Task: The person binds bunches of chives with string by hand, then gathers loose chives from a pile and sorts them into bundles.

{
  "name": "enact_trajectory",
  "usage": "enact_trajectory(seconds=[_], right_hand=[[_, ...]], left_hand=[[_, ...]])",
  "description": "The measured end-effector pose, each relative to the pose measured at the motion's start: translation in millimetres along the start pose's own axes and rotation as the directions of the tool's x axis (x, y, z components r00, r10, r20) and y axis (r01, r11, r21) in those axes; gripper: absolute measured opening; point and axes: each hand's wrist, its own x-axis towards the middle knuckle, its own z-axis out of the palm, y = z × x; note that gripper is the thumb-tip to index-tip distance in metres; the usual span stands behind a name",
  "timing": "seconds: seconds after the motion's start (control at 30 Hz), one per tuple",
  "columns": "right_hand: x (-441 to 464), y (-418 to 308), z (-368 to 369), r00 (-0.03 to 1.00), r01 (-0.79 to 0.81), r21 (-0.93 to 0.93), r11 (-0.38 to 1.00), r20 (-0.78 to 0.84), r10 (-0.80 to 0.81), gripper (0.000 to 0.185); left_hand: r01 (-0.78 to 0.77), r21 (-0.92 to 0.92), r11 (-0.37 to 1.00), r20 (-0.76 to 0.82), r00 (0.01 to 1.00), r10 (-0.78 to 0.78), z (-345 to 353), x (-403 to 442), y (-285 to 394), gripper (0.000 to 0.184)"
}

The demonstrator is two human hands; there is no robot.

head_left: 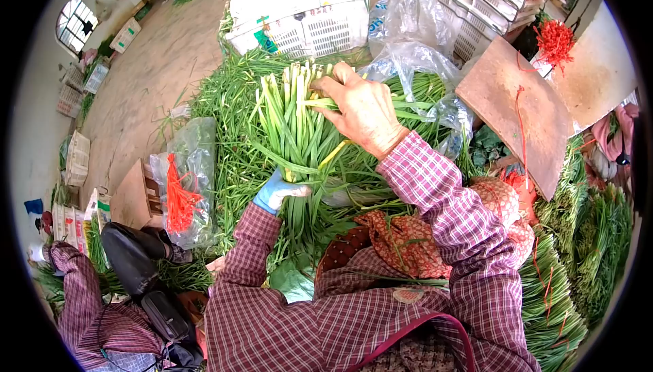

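A bunch of long green stalks with pale ends, likely garlic chives point(291, 117), stands upright in front of me. My left hand point(277, 192), in a pale blue and white glove, is wrapped round its leafy lower part. At the pale upper ends, my right hand point(360, 107) is bare, with its thumb and fingers closed on a few stalks at the bunch's right side. A yellowed leaf point(333, 156) hangs below the right hand. Loose chives point(231, 100) lie heaped around and behind the bunch. The left fingertips are hidden by leaves.
A white crate point(299, 22) stands behind the heap, with clear plastic bags point(415, 25) beside it. Orange-red ties point(180, 198) lie at left, more ties point(554, 42) hang at right by a board point(517, 110). Tied bundles point(554, 297) lie lower right. Another person point(115, 324) sits at lower left.
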Motion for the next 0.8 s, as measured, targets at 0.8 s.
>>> enact_trajectory(seconds=[0.8], right_hand=[[-19.4, -7.4, 3.0, 0.947, -0.319, 0.261, 0.911, 0.134, 0.293, 0.048]], left_hand=[[-0.153, 0.23, 0.961, -0.117, 0.976, 0.184, 29.8, 6.0, 19.5, 0.053]])
